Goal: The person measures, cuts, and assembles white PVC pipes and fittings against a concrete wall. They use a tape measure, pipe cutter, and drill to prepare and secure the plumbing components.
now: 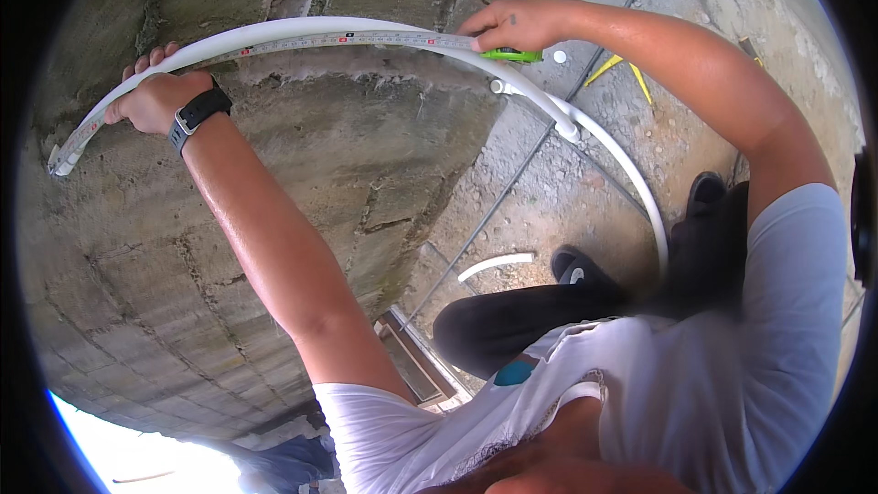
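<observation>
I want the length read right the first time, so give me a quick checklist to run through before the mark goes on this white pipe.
1. Left hand pins the measuring tape to the white pipe: ok.
2. Right hand presses the tape down at its far end, by the green marker: ok.
3. Tape follows the pipe between the hands with no sag: ok.
4. Tape's loose end hangs past the left hand; where the zero sits: cannot tell.
5. Pipe held against the stone wall: cannot tell.
6. Marker tip on the pipe: cannot tell.

Smooth white plastic pipe (pixel 302 29), rough concrete wall (pixel 274 155) (weathered, matt)
</observation>
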The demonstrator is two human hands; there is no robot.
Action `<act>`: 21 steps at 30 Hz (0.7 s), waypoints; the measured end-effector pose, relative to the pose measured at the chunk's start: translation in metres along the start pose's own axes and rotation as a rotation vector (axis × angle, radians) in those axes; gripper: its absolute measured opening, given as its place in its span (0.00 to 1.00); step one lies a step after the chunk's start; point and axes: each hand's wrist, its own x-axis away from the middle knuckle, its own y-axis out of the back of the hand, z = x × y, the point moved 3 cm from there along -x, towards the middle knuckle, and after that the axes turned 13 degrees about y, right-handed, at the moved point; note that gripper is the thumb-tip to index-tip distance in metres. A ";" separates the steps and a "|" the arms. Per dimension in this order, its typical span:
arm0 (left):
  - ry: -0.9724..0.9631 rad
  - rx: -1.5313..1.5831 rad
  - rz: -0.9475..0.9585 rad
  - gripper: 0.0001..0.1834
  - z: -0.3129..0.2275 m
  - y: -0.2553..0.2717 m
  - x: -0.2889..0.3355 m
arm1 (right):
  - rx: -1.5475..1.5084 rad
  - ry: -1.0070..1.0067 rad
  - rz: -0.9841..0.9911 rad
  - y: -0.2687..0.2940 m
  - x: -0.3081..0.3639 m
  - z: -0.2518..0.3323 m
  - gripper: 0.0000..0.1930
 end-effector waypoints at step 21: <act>-0.021 0.035 0.011 0.38 0.005 -0.011 0.001 | 0.284 -0.078 0.104 0.004 -0.017 0.006 0.32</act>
